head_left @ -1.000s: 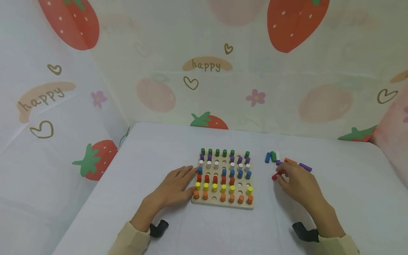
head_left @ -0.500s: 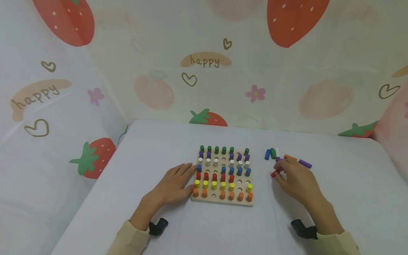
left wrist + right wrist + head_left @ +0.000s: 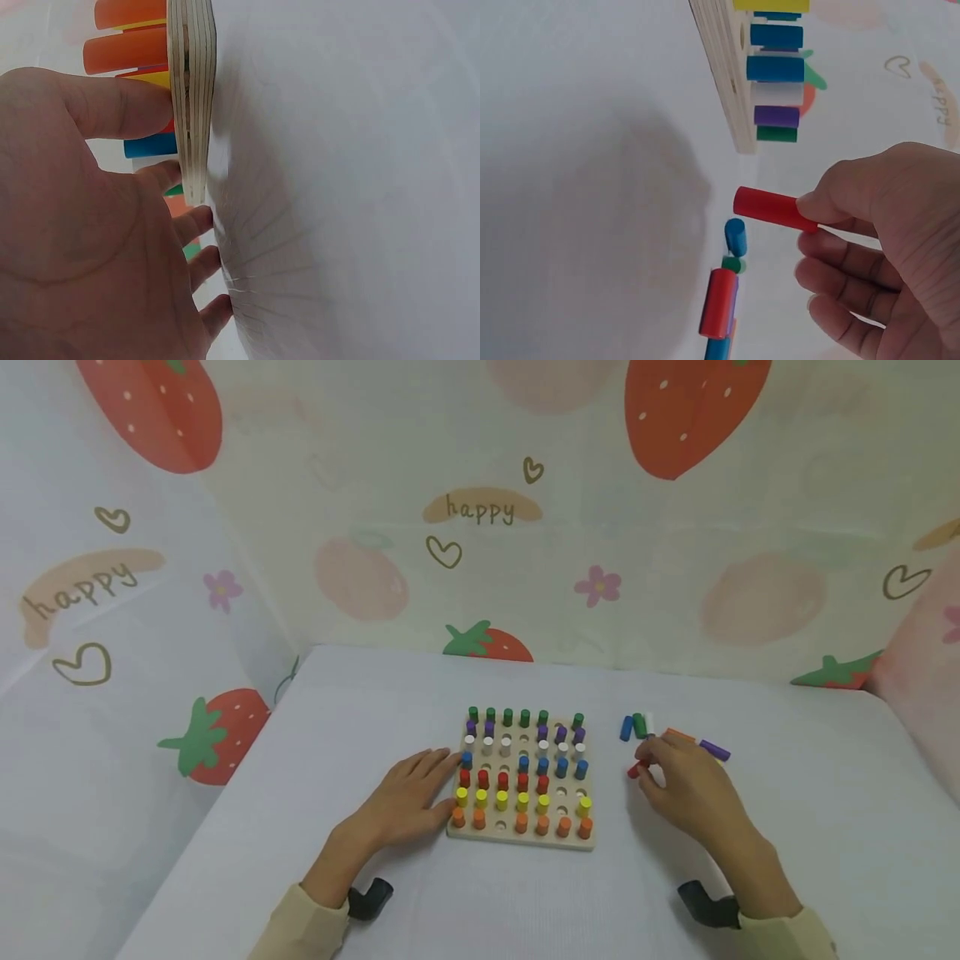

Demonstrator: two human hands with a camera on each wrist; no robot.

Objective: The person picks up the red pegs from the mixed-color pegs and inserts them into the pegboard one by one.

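A wooden pegboard (image 3: 517, 841) lies on the white table with rows of coloured pegs standing in it, some holes bare. My left hand (image 3: 408, 802) rests flat at its left side; in the left wrist view the thumb (image 3: 127, 105) touches the board's edge, and the other fingers are stretched out. To the right of the board, my right hand (image 3: 690, 781) pinches a red peg (image 3: 769, 208) between thumb and fingers, holding it above the table. Below that peg, in the right wrist view, another red peg (image 3: 718, 304) lies loose.
Loose pegs lie beyond and around my right hand: blue (image 3: 626, 728), green (image 3: 639, 725), white (image 3: 649, 723), orange (image 3: 681, 736) and purple (image 3: 715, 750). My hand partly hides others. A printed strawberry curtain (image 3: 487, 585) hangs behind the table.
My right hand has moved slightly left toward the board, taking the red peg with it away from the loose pegs. The left hand has stayed against the board.
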